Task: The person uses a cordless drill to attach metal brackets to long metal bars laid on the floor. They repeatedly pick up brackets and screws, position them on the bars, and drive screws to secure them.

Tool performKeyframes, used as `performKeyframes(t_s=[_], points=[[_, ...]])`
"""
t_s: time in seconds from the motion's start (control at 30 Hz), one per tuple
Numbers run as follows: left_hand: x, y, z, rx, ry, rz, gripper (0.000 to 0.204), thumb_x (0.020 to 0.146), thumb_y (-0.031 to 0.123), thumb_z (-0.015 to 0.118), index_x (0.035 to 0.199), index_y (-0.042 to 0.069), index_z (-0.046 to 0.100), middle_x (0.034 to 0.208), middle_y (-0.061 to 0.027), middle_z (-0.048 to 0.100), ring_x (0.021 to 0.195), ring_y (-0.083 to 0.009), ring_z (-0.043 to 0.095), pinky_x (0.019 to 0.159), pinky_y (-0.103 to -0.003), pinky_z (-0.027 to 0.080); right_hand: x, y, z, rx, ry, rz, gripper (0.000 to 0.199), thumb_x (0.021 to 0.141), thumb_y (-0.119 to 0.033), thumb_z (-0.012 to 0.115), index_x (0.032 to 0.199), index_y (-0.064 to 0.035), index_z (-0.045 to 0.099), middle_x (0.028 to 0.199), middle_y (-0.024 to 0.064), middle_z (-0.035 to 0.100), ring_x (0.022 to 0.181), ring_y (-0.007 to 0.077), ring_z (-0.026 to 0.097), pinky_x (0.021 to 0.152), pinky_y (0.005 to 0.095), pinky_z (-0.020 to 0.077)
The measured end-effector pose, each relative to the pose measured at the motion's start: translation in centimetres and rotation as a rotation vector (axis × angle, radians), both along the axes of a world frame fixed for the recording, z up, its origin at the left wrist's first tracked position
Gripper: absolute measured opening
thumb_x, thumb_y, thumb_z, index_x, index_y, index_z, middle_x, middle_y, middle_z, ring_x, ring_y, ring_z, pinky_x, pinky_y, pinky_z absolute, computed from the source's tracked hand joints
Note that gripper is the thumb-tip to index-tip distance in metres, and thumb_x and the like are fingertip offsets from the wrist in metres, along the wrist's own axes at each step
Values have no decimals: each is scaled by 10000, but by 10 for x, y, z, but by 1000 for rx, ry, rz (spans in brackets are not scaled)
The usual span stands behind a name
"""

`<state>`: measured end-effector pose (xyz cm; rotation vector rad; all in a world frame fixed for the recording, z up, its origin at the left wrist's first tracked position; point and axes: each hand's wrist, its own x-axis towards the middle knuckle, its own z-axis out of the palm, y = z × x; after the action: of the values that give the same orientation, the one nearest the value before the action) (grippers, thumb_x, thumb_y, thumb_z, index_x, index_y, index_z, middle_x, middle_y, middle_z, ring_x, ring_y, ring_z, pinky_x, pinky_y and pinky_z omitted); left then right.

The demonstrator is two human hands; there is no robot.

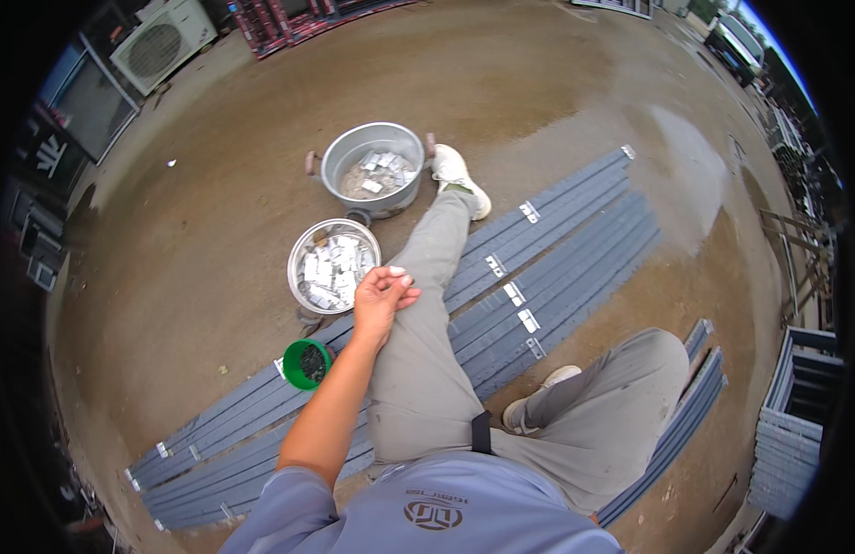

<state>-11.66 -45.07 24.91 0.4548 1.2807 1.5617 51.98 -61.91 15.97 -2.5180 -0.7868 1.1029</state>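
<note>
Curled loosely, left hand (383, 297) just right of the metal bowl (333, 266) of clips, whether pinching one unclear. Seems mid-pick; next, setting a clip on the grey slats (547, 268). Right hand unseen.

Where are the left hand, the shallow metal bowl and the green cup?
left hand (381, 295), head view, on the back of the hand.
shallow metal bowl (298, 251), head view, on its left rim.
green cup (294, 367), head view, on its green rim.
</note>
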Motion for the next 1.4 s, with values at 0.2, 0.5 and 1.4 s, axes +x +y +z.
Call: performKeyframes(t_s=[0.2, 0.5, 1.4], points=[[2, 0, -1, 38, -17, -5, 209, 973, 14, 687, 1160, 22, 593, 1058, -89, 686, 1015, -246, 742, 808, -295, 621, 12, 8, -8, 8, -36, -3, 510, 974, -302, 635, 1349, 43, 607, 1231, 158, 696, 1084, 228, 664, 964, 400, 515], [11, 5, -9, 95, 104, -66, 223, 996, -12, 635, 1208, 11, 567, 1090, -81, 676, 1080, -268, 724, 857, -310, 617, 24, 19, -21, 49, -66, -36, 515, 962, -289, 647, 1348, 49, 605, 1218, 162, 698, 1075, 229, 666, 960, 399, 516], [32, -67, 3, 233, 807, 162, 115, 965, -60, 604, 1023, 2, 683, 980, -107, 682, 831, -184, 772, 669, -287, 580, 93, 294, 325, 1610, -2, 50, 318, 1015, -119, 617, 1308, -2, 655, 940, 22, 625, 807, 113, 547, 839, 282, 488]])
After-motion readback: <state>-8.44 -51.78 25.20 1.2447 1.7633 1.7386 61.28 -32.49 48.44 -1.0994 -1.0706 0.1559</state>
